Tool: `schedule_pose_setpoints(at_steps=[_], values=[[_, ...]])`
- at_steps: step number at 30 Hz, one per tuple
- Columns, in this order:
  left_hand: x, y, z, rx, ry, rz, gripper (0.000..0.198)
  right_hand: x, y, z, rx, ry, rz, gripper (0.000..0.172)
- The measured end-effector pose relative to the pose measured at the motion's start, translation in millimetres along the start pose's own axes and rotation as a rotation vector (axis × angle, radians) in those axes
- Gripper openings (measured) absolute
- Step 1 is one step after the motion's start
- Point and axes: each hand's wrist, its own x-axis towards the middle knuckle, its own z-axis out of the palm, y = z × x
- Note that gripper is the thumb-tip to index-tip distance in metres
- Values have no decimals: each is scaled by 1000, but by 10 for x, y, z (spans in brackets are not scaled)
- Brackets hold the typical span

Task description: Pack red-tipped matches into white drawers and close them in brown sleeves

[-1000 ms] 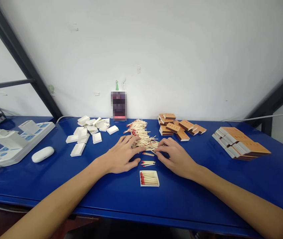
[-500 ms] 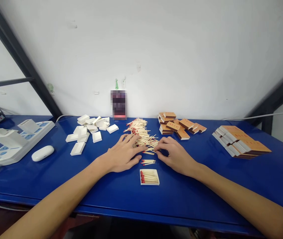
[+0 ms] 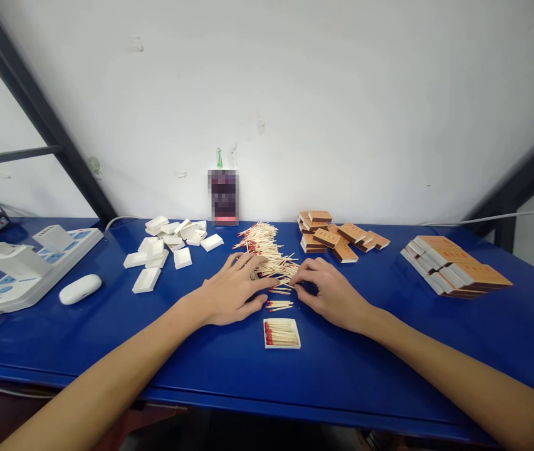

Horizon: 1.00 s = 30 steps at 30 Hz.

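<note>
Matchsticks (image 3: 267,250), slim red-tipped wood, touching left hand (image 3: 232,291).

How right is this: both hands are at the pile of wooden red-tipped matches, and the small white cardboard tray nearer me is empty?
Not empty: in the head view the small white cardboard tray holds red-tipped matches. The rest is right.

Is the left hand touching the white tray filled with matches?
Apart. The head view shows a strip of bare blue table between the left hand and the white tray, whose rim the thumb does not reach.
</note>
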Motion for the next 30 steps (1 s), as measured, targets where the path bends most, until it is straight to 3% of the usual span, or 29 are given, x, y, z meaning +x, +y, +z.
schedule_pose_setpoints(at_steps=[11,22,30], values=[[-1,-23,24,74,-36,-48,42,3,9,4,4,-3,-2,14],[-13,-24,-4,40,47,23,31,-16,33,29,19,65,-46,18],[-20,-39,30,21,52,16,30,-23,33,16,-10,18,-43,12]])
